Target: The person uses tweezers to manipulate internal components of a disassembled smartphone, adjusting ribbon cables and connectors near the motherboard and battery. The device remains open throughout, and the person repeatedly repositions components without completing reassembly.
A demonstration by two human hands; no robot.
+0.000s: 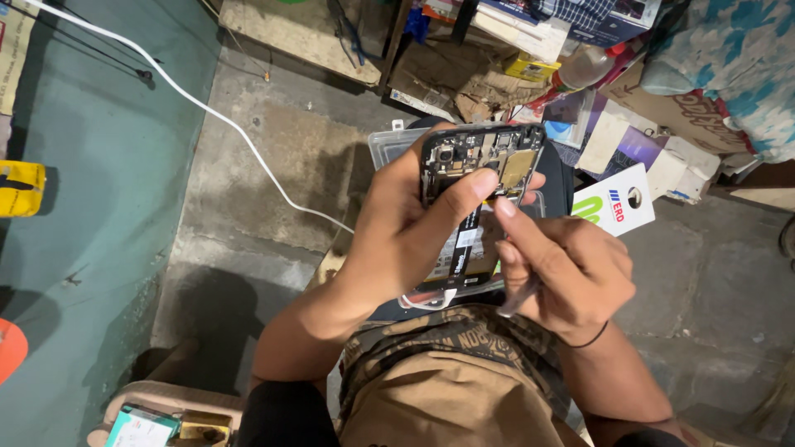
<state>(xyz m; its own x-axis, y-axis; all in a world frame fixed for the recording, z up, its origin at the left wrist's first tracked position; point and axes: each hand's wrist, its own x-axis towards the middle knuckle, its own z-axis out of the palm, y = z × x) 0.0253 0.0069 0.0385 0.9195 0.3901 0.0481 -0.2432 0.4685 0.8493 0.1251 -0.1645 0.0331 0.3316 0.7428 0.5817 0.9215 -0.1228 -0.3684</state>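
Concrete floor (273, 157), white cable (248, 141), cluttered cardboard boxes (662, 108)

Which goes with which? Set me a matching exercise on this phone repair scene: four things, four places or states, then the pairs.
1. opened phone
2. thin tool
3. white cable
4. yellow object

A. at the left edge of the picture
B. gripped in the left hand
C. trailing across the concrete floor
D. pinched in the right hand

Pairs: 1-B, 2-D, 3-C, 4-A
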